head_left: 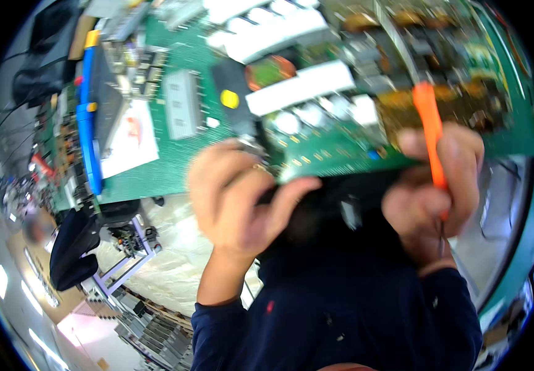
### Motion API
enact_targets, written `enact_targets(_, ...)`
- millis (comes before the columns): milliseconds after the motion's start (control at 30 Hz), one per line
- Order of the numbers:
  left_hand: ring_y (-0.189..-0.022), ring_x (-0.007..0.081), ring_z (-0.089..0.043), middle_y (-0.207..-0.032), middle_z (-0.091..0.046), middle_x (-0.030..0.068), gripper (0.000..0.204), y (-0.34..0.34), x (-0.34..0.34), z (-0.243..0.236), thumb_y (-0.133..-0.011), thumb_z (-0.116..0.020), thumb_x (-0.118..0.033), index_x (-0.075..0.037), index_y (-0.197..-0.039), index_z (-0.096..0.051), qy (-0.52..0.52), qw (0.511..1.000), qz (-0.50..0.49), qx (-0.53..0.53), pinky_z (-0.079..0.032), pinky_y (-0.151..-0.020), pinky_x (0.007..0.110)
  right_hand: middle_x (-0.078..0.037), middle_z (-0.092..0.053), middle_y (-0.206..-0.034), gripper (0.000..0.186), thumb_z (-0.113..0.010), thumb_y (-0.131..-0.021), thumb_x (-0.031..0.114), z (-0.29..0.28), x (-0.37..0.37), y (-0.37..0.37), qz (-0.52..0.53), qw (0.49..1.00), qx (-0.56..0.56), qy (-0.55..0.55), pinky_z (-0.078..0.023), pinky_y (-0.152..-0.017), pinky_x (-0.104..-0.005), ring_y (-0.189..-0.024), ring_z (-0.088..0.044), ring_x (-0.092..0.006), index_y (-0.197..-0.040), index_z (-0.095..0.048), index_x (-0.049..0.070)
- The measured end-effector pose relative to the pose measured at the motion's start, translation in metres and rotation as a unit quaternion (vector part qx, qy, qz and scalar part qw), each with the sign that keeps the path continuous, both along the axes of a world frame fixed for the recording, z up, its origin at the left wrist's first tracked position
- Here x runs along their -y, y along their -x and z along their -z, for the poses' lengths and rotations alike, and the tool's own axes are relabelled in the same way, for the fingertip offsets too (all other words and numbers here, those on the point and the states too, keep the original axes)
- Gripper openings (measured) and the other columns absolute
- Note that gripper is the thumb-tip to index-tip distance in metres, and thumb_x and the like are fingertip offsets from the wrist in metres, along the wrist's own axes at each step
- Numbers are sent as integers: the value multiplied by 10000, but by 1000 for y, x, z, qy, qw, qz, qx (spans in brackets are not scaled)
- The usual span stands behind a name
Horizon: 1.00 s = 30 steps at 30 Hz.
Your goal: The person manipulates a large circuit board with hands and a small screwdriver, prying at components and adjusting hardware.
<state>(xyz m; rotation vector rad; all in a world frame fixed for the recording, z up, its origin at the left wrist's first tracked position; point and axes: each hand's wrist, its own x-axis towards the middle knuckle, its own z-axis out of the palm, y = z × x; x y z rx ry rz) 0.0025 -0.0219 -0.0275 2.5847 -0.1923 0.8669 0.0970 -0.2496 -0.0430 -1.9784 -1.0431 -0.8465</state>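
Observation:
My right hand [434, 191] is closed around an orange-handled tool [428, 114], held nearly upright in front of me. A thin metal piece shows below the handle, under my fingers. My left hand [236, 198] is at the near edge of the green work surface [134, 188], fingers curled and thumb stretched to the right. Small metallic parts [251, 147] show at its fingertips, too smeared to name. Just beyond them lies a dark part with a round yellow spot [234, 80]. Motion blurs both hands.
White strips [301, 86], round silvery parts [312, 114] and a copper-wound coil [270, 72] lie beyond my hands. Brownish assemblies [446, 108] fill the right. Further left are a finned grey block [183, 104], white paper [132, 139] and a blue-yellow bar [87, 111].

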Motion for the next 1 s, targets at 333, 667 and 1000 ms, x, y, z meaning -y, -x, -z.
enact_targets(333,-1331,453,-499,-1416,-504,286,468,85,80,121,-891,-626,59,60,-1345,-513,181,934,-58,-304,-397,-1129,470,-186,-665,-838,650,-367,-1113,462,18,11,-25,33,963,120,-238,-513,-729,-293,-758,-634,-217,-1134,-601,-143)
enact_targets(667,-1203,380,-572,-1295,-599,180,322,79,52,121,-818,-698,22,2,-1137,-663,130,959,-58,-245,-399,-1081,484,-212,-694,-944,584,-338,-1121,448,12,16,-22,15,986,38,-163,-553,-898,-388,-901,-680,-252,-1276,-559,-70)
enact_targets(1000,-1328,382,-464,-1342,-554,185,439,7,35,166,-790,-727,-162,-24,-1203,-668,-196,920,-73,-331,-256,-1167,620,-234,-712,-1049,549,-415,-1110,423,5,13,-17,15,970,19,-241,-551,-823,-321,-923,-699,-250,-1312,-539,-71)
